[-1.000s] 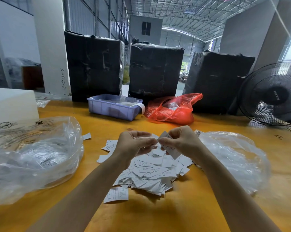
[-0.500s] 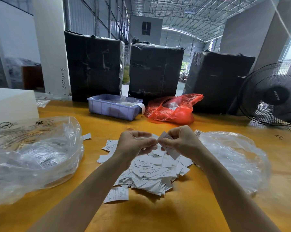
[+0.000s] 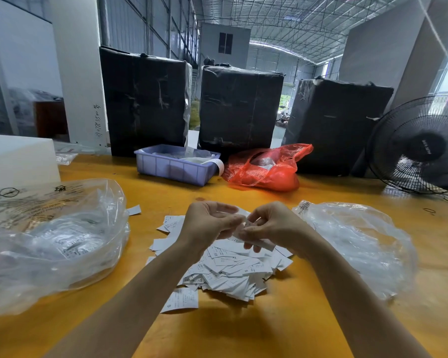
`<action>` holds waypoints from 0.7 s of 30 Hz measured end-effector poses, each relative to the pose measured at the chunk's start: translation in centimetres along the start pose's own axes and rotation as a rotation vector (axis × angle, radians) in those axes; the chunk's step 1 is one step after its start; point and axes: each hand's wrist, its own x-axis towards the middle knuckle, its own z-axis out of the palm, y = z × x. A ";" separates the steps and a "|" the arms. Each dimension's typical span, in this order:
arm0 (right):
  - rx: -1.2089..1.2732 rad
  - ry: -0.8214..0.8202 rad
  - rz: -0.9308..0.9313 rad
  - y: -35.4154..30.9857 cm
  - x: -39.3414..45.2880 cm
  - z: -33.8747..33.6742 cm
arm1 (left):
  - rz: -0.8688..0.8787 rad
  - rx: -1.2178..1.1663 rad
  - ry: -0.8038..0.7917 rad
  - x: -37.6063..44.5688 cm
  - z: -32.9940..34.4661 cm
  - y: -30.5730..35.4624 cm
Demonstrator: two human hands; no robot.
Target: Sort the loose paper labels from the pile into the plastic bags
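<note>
Orange table [image 3: 308, 319], warehouse bay with steel-truss roof. Far left of the grip: clear bag [image 3: 52, 244] holding labels. Behind: blue tray [image 3: 175, 167], red bag [image 3: 264, 169], three black-wrapped bales [image 3: 241, 107]. Left hand [image 3: 208, 224] and right hand [image 3: 272, 226] meet, fingers curled, pinching a blurred label [image 3: 254, 239] above the pile [image 3: 225, 270]. Right of it: second clear bag [image 3: 359, 244]; fan [image 3: 419, 146] far right.

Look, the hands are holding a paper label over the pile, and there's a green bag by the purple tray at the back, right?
Not quite: the bag beside the purple tray is red, not green, as the head view shows. The rest holds: the left hand and right hand hold a paper label above the pile.
</note>
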 end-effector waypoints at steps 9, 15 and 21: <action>0.015 -0.017 0.014 -0.1 0.1 0.3 | -0.013 0.014 -0.075 -0.2 0.2 -0.2; 0.153 0.226 0.005 0.0 0.3 -0.5 | 0.025 -0.199 0.172 0.5 -0.1 -0.2; 0.245 0.265 -0.063 -0.1 0.5 0.3 | -0.047 -0.379 0.196 0.2 0.6 -0.2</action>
